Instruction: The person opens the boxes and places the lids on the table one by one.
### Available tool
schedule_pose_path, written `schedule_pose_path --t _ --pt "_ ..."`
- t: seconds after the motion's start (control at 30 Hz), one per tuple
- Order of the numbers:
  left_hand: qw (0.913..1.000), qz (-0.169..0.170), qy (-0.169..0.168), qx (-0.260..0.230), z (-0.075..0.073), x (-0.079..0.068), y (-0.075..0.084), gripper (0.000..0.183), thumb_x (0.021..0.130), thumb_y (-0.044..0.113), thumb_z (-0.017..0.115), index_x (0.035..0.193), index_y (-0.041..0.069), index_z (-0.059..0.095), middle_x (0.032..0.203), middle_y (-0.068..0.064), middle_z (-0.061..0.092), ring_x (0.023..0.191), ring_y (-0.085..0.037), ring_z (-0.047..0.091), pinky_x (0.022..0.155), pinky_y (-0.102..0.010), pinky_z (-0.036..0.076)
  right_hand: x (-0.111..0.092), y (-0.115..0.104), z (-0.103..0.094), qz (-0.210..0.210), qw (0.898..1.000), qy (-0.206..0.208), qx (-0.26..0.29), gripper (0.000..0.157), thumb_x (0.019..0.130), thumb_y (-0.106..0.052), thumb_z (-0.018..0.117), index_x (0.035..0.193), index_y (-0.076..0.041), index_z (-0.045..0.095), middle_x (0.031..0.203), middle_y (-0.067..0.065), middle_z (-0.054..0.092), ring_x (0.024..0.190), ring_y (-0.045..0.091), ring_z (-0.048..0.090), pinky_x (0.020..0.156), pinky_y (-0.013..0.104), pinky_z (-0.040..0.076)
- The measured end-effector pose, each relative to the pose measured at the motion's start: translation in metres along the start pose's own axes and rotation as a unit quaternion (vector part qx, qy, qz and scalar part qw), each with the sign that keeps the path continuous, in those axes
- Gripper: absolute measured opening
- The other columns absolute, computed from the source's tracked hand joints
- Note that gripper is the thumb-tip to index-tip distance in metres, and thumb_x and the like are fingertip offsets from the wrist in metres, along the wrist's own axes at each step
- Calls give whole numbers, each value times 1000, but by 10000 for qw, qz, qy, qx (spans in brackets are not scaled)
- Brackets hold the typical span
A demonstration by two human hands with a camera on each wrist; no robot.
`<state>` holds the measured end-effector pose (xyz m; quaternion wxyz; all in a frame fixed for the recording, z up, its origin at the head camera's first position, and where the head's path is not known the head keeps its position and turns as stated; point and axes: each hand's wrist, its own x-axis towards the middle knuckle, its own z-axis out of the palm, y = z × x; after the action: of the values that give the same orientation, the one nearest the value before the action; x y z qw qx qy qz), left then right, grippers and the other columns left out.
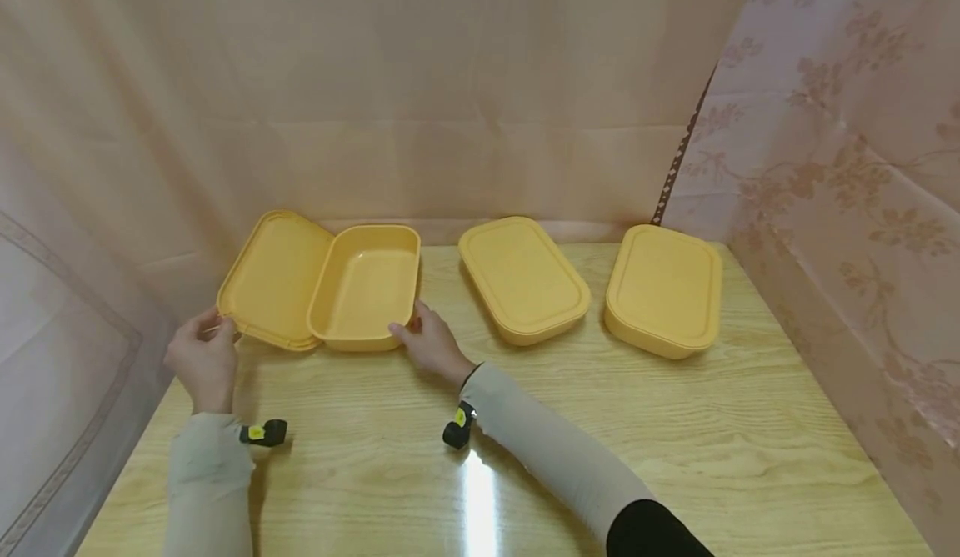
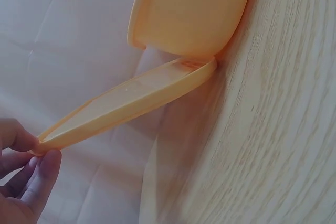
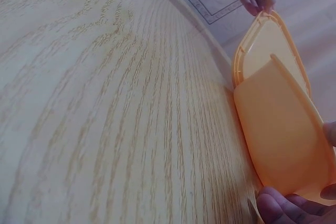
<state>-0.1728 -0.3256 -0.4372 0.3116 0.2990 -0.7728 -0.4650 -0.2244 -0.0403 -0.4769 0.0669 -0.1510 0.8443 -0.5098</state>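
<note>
Tabletop (image 1: 367, 457): lid (image 1: 277, 278) in left grip (image 1: 204, 358), empty box (image 1: 365, 294) in right grip (image 1: 432, 344), two closed boxes (image 1: 525, 278) (image 1: 665, 286), contents unclear.

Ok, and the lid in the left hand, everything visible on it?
The lid is yellow and plastic-looking, a rounded rectangle, rimmed side up. It tilts, outer end raised off the table, inner end low beside the open box. The left hand pinches its near outer corner. Whether it is joined to the box is unclear.

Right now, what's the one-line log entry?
left hand: pinches yellow rectangular plastic lid; right hand: grips open yellow plastic box; two closed yellow boxes: untouched
</note>
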Motion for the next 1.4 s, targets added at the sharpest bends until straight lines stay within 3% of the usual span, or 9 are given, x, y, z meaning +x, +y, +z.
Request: schedule_pose_path --t 0.17,0.5,0.77,0.93,1.07,1.2,1.27,1.4 --pt "9988 -447 -172 -63 -2 4 -3 37 92 15 57 125 4 65 81 20 52 58 14 53 50 -3 44 1 1 0 134 9999 -67 54 44 97 -36 59 132 -11 53 109 7 63 100 16 57 92 35 48" --pt "9903 -1252 -369 -467 -6 11 -8 39 91 6 57 129 1 61 79 18 52 67 6 53 56 -4 47 1 -2 -1 145 9998 -88 -53 45 98 -34 58 136 -11 51 115 9 64 108 20 58 97 38 48" --pt "9893 -1400 -363 -202 -8 11 -16 40 91 6 54 130 0 60 84 13 53 65 7 51 58 -3 47 1 -1 0 251 9996 -124 -18 48 98 -35 57 140 -11 48 127 10 62 121 23 56 105 41 45" --pt "9867 -1530 -447 -322 -9 11 -20 42 91 5 54 132 -2 58 82 13 51 63 6 51 56 -5 46 2 -2 0 234 9996 -139 73 48 98 -36 56 140 -13 48 128 10 62 123 23 56 106 41 44" --pt "9786 -1873 -534 -670 -8 14 -23 43 92 4 54 135 0 56 89 11 54 70 2 54 59 -6 48 3 -2 0 230 9996 -108 78 48 98 -36 56 140 -13 48 129 10 62 124 23 55 107 41 44" --pt "9638 -2346 -563 -1133 -8 14 -26 44 94 4 53 138 2 53 101 8 53 81 -1 55 66 -9 52 2 -2 1 250 9995 -152 116 48 99 -36 56 140 -15 48 130 9 62 124 24 56 107 41 44" --pt "9499 -2671 -511 -1539 -7 14 -28 44 95 4 52 139 4 52 104 7 51 85 -4 54 70 -12 55 2 -3 1 268 9994 -161 134 47 98 -37 56 140 -16 49 128 9 63 122 23 57 106 41 45" --pt "9451 -2802 -508 -1604 -7 17 -32 46 95 4 51 142 4 48 122 2 52 86 -3 55 70 -12 55 2 -3 1 220 9997 -123 76 45 98 -39 55 136 -16 51 119 8 65 112 21 59 98 39 48"
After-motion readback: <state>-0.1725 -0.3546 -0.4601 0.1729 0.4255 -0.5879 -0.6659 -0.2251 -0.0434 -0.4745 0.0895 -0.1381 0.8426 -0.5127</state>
